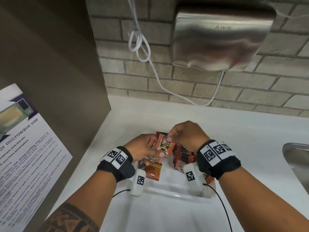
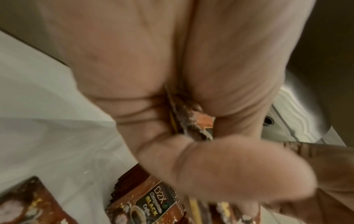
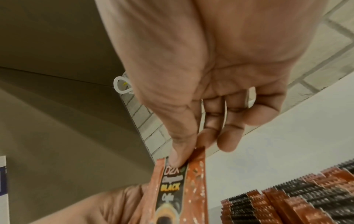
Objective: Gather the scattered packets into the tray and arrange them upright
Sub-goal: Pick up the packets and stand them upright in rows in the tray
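White counter (image 1: 234,131) runs below a grey brick wall (image 1: 184,84). A steel hand dryer (image 1: 220,37) is mounted on the wall, embossed "AIKE"; its white cord (image 1: 157,76) hangs in loops. At the left, a notice sheet (image 1: 25,148) reads "microwave use". A steel sink (image 1: 297,158) edge shows at the far right.

A white tray (image 1: 167,195) sits on the counter under both hands. Inside it, on the right, a row of packets (image 1: 184,154) stands on edge, packed together. One loose brown packet (image 1: 153,171) lies flat in the tray at the left.

Left hand (image 1: 142,149): fingers curled around a small bunch of packets, held above the tray. Right hand (image 1: 187,134): thumb and forefinger pinch the top edge of the front packet (image 1: 164,146) of that bunch. Label reads "D2X ... BLACK Coffee", with a coffee cup picture; the middle line is too blurred to read.
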